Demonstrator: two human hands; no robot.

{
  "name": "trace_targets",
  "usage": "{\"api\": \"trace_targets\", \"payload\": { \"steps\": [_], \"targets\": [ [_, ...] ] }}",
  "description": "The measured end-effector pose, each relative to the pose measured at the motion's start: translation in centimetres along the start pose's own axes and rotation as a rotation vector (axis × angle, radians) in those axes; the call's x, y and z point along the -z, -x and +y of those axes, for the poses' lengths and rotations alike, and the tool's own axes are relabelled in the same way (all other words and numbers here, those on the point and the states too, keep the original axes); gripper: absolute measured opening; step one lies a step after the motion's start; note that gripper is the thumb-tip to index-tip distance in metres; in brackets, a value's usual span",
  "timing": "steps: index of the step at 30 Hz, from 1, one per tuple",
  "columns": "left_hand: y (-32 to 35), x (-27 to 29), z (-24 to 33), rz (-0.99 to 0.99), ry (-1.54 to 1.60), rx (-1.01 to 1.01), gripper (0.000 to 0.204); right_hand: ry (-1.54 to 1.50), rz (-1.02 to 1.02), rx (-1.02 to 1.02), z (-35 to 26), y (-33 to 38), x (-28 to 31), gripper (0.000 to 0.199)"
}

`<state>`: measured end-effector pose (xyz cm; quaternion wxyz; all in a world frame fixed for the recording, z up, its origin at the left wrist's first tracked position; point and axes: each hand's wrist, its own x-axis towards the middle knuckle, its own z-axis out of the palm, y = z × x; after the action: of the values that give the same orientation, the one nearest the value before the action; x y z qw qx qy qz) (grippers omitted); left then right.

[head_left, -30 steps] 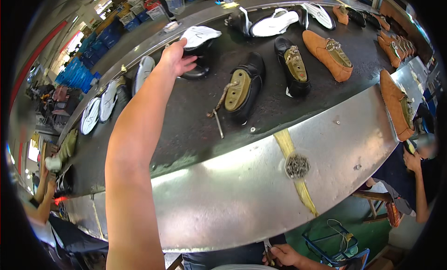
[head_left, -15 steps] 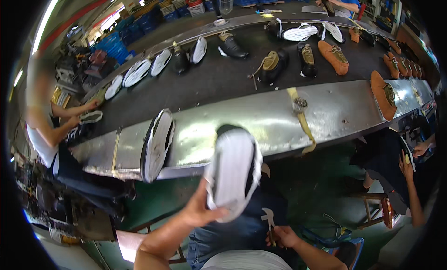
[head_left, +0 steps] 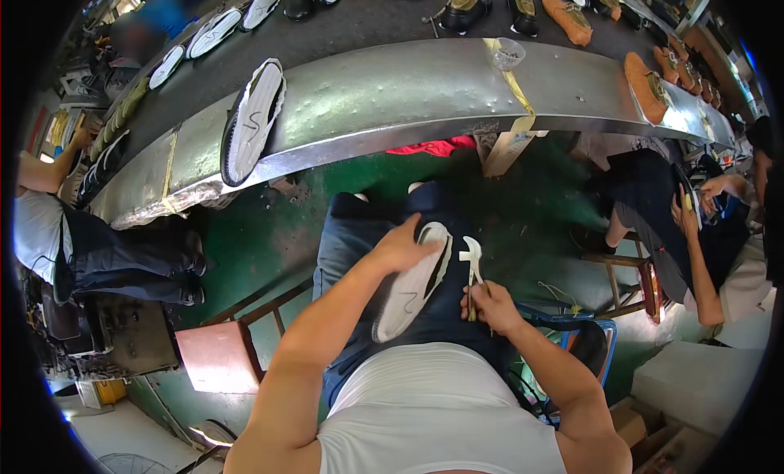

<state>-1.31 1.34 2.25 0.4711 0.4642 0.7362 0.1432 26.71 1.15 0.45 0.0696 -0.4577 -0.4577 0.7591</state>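
Note:
My left hand [head_left: 406,247] is closed on one end of a shoe upper [head_left: 408,301]. The shoe lies across my lap at a slant, its pale underside with a dark pen mark facing up. Just right of it, my right hand [head_left: 492,306] grips the handles of metal lasting pincers [head_left: 471,260], whose hammer-like head points up and away from me. The head stands beside the shoe, apart from it. On the steel ledge in front, to the left, a similar shoe [head_left: 255,123] rests with its marked pale underside showing.
Beyond the ledge [head_left: 384,86] a dark conveyor belt [head_left: 384,21] bears several black, white-bottomed and orange shoes [head_left: 645,89]. A clear cup [head_left: 508,53] stands at a yellow tape strip. Co-workers sit at right and stand at left. A pink-topped stool [head_left: 216,358] is at my left.
My left hand has brought the shoe down from near the ledge to my lap, beside the pincers. The view has tilted downward. My right hand still holds the pincers.

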Motion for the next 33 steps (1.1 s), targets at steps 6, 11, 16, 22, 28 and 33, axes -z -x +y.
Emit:
{"api": "trace_targets", "payload": {
  "steps": [6,11,16,22,28,33],
  "targets": [
    [4.1,2.2,-1.2,-0.023,1.046,-0.353,0.076,0.513,0.014,0.341,-3.0,4.0,-1.4,0.027],
    [9.2,3.8,-2.9,-0.040,0.966,-0.512,0.069,0.671,-0.091,0.550,-6.3,5.2,-5.7,0.034],
    [11.2,3.2,-4.3,0.150,0.799,-0.536,0.060,0.455,-0.197,0.225,-9.3,5.4,-8.6,0.037],
    [12.4,3.6,-5.2,0.244,0.614,-0.521,0.059,-0.274,-0.513,-0.171,-12.0,5.2,-8.8,0.028],
    [12.2,3.6,-6.0,0.169,0.582,-0.473,0.072,0.331,-0.350,0.183,-10.5,4.3,-9.7,0.029],
    [12.2,4.0,-4.7,0.044,0.666,-0.440,0.075,-0.330,-0.537,-0.088,-11.3,4.7,-9.0,0.028]
  ]
}}
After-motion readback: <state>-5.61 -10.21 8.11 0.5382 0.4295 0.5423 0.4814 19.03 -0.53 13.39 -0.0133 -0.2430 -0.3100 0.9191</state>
